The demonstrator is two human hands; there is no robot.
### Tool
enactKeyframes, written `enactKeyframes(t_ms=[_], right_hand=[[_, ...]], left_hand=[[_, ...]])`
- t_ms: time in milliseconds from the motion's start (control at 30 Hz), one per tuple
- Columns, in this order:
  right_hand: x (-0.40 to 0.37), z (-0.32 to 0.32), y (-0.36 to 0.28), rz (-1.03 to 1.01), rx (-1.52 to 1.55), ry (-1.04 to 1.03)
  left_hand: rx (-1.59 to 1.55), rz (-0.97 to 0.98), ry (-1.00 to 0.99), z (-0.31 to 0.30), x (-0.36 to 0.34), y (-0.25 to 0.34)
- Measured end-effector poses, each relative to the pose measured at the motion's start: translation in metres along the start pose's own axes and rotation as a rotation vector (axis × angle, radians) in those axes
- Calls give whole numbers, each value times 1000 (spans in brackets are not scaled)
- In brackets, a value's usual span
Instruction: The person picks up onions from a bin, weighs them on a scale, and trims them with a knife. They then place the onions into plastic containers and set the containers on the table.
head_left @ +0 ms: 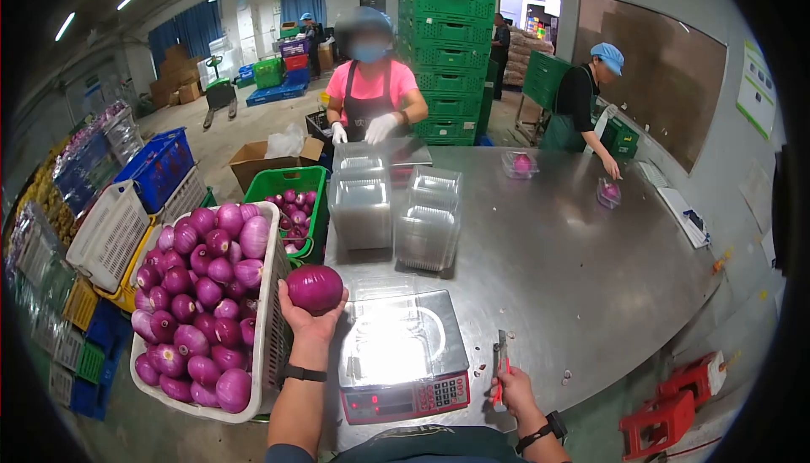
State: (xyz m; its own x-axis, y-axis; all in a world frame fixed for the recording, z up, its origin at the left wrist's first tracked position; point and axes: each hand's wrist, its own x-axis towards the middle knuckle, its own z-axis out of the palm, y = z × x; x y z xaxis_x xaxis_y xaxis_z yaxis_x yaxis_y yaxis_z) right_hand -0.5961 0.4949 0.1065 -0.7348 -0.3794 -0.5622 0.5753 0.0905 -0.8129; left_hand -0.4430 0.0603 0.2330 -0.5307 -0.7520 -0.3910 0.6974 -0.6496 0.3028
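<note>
On the upturned palm of my left hand [310,321] rests a large purple onion [315,289], held between the white crate and the scale. The white crate [274,328] at the left is heaped with purple onions [207,293]. A red-based digital scale [403,353] stands in front of me, with a clear plastic container [396,341] on its plate. My right hand [516,392] is closed around a red utility knife [501,379] to the right of the scale. Its blade end points away from me over the metal table.
Stacks of clear containers [363,210] stand on the metal table [540,235] beyond the scale. A person in pink [371,92] faces me behind them. At the far right another person [582,108] reaches toward a packed onion [608,192]. Green crates [443,58] are stacked behind.
</note>
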Motion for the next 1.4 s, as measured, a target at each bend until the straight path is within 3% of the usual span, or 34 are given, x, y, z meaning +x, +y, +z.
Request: enactKeyframes(t_ms=[300, 367, 400, 467, 600, 667, 700, 767, 900, 967, 1067, 1233, 1333, 1400], right_hand=[[-6, 9, -9, -78, -179, 16], [-8, 12, -12, -86, -221, 29], [-10, 16, -19, -142, -243, 24], [-23, 26, -28, -220, -276, 12], [-60, 72, -62, -358, -340, -35], [-80, 94, -74, -551, -252, -150], [-88, 104, -81, -544, -253, -149], [-100, 123, -89, -852, -519, -288], [-112, 150, -96, -924, -584, -344], [-119, 161, -110, -1270, -752, -442], [-136, 171, -123, -1316, -956, -435], [-133, 171, -110, -1423, -1024, -406], [-134, 169, -102, -1406, -1040, -427], [-136, 169, -97, -1378, -1014, -429]], left_hand=[[-4, 15, -5, -4, -10, 6], [49, -27, -195, -11, -19, 8], [51, -24, -169, -12, -25, 9], [98, -86, -412, -19, -39, 8], [126, -208, -471, -35, -75, 0], [120, -180, -440, -45, -85, -9], [121, -183, -433, -44, -94, -12], [203, -178, -426, -42, -117, -15], [119, -223, -451, -50, -143, -21], [182, -222, -447, -62, -148, -22], [233, -250, -458, -65, -164, -23], [236, -274, -427, -65, -184, -30], [26, -369, -530, -78, -189, -34], [297, -274, -410, -87, -192, -35]])
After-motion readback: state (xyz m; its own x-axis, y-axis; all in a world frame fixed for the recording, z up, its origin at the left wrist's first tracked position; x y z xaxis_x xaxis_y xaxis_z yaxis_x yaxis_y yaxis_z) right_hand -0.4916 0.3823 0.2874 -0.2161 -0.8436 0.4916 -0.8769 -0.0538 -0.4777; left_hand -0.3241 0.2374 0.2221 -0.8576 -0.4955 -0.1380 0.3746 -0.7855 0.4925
